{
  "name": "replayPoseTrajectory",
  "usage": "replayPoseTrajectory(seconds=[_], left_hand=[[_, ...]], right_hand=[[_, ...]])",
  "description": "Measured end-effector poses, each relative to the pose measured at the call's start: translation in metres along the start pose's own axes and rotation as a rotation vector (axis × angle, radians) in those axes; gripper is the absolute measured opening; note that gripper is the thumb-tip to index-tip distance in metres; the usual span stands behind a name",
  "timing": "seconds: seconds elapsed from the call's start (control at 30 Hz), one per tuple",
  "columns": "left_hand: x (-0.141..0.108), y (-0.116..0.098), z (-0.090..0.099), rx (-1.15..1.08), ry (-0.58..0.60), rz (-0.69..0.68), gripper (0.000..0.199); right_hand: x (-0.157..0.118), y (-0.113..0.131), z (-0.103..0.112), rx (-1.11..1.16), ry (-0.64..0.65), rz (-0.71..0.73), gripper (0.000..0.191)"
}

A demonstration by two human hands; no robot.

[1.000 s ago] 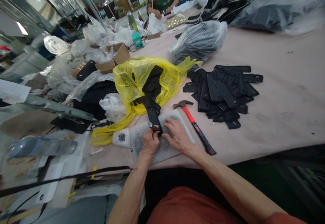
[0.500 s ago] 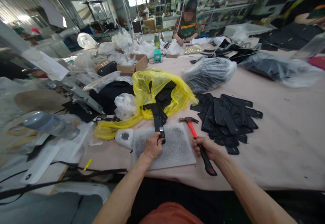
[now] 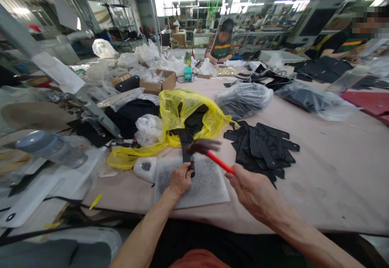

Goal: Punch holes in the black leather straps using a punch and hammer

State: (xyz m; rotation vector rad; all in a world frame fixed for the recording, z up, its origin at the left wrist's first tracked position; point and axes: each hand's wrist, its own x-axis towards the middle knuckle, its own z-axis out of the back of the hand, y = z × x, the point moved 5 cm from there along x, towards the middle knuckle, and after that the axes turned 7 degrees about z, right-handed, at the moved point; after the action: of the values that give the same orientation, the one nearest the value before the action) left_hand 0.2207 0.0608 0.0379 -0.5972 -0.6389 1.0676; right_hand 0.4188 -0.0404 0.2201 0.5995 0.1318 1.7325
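My left hand is closed round a small dark punch tool, which stands on the end of a black strip. The strip reaches from an open yellow bag onto a white, black-speckled board. My right hand grips a hammer with a red and black handle; its blurred claw head hangs just above and right of the punch tool. Right of the bag lies a pile of black pieces.
A white block touches the board's left side. Behind are plastic-wrapped bundles, a cardboard box and a teal device. A clear bottle lies at left. One person sits across the table, another at right.
My right hand has raised the hammer and swung its head left, over the board beside the punch tool. My left hand keeps its hold. The view has tilted up slightly.
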Motion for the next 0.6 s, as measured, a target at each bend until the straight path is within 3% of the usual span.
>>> replayPoseTrajectory(seconds=[0.07, 0.1, 0.27, 0.33, 0.4, 0.47, 0.53, 0.6], left_hand=[[0.000, -0.001, 0.000, 0.009, 0.007, 0.004, 0.016], [0.000, -0.001, 0.000, 0.009, 0.010, 0.009, 0.017], [0.000, -0.001, 0.000, 0.000, 0.002, 0.024, 0.015], [0.000, -0.001, 0.000, 0.009, 0.006, 0.016, 0.015], [0.000, -0.001, 0.000, 0.018, 0.010, 0.009, 0.015], [0.000, -0.001, 0.000, 0.021, 0.008, 0.011, 0.015], [0.000, 0.000, 0.000, 0.014, 0.005, 0.023, 0.014], [-0.001, 0.000, 0.000, 0.005, 0.012, 0.039, 0.014]], right_hand=[[0.002, 0.006, -0.002, -0.100, 0.109, 0.074, 0.025], [0.004, 0.009, 0.002, -0.109, 0.099, 0.087, 0.025], [0.003, 0.006, 0.027, 0.040, -0.296, -0.060, 0.027], [0.000, 0.002, 0.018, 0.017, -0.210, -0.038, 0.028], [-0.001, 0.001, 0.008, -0.053, 0.024, 0.034, 0.027], [0.004, 0.004, 0.014, -0.073, 0.111, 0.047, 0.027], [0.014, 0.013, 0.039, 0.004, -0.081, -0.006, 0.028], [0.017, 0.020, 0.066, 0.162, -0.480, -0.104, 0.028]])
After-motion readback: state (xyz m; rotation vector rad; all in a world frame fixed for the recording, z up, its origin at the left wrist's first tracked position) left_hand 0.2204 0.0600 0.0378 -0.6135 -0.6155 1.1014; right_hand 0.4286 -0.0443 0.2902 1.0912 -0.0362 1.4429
